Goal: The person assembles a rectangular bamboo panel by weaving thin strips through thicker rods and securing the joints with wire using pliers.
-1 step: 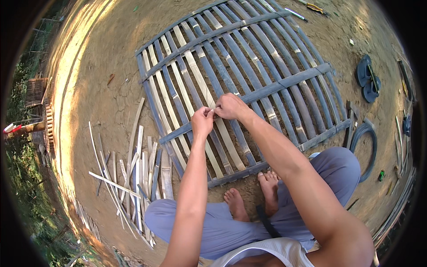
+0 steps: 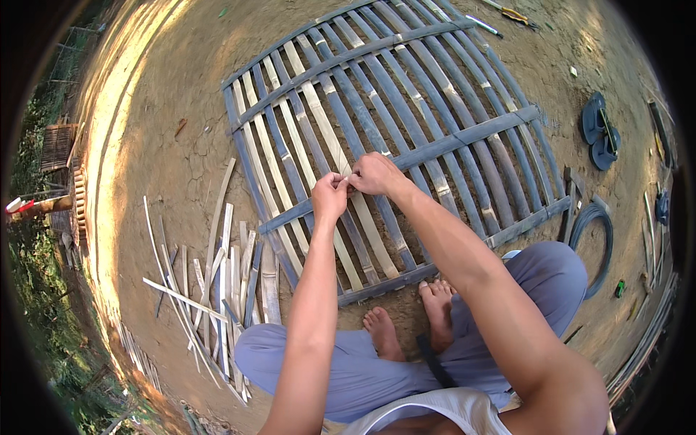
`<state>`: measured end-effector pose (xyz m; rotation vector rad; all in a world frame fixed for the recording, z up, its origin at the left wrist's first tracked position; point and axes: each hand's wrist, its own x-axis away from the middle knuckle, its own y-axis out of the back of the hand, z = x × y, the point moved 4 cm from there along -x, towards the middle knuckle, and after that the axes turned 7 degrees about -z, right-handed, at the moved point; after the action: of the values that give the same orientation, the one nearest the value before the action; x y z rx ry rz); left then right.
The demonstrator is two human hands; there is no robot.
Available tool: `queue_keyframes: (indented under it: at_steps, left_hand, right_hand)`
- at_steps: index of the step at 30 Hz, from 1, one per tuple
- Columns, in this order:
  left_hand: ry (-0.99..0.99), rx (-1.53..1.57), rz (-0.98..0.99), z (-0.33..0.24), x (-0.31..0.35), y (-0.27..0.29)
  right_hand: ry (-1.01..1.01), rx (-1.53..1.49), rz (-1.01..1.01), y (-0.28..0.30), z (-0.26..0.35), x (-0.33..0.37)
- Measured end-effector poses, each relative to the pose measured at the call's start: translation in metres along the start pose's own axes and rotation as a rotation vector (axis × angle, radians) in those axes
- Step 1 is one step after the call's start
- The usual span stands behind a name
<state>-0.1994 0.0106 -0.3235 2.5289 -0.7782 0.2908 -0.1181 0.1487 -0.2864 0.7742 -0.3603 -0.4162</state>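
A panel of split bamboo slats (image 2: pixel 470 136), grey-blue and pale, lies on the ground before me. My left hand (image 2: pixel 330 194) and my right hand (image 2: pixel 375 174) meet over its near cross slat, beside a pale lengthwise slat (image 2: pixel 324 130). Fingertips of both hands are pinched together, almost touching. A thin strand that looks like wire (image 2: pixel 340 154) rises from between them; its lower part is hidden by my fingers. Dark ties show where some slats cross.
Loose bamboo strips (image 2: pixel 217 290) lie in a pile to the left. On the right are a wire coil (image 2: pixel 574 235), sandals (image 2: pixel 602 130) and a small green object (image 2: pixel 620 289). Pliers (image 2: pixel 516 14) and a pen-like tool (image 2: pixel 483 26) lie beyond the panel. My bare feet (image 2: pixel 383 332) are at its near edge.
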Motion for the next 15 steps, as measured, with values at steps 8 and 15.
queue_keyframes:
  at_steps: [8, 15]
  left_hand:
    - [0.013, -0.149, 0.085, -0.019, -0.007, -0.007]
    - [-0.305, -0.412, 0.114, -0.042, -0.026, -0.016]
  right_hand:
    - [-0.398, -0.014, -0.155, -0.009, -0.011, 0.018]
    - [-0.378, -0.082, -0.202, -0.024, 0.003, 0.034]
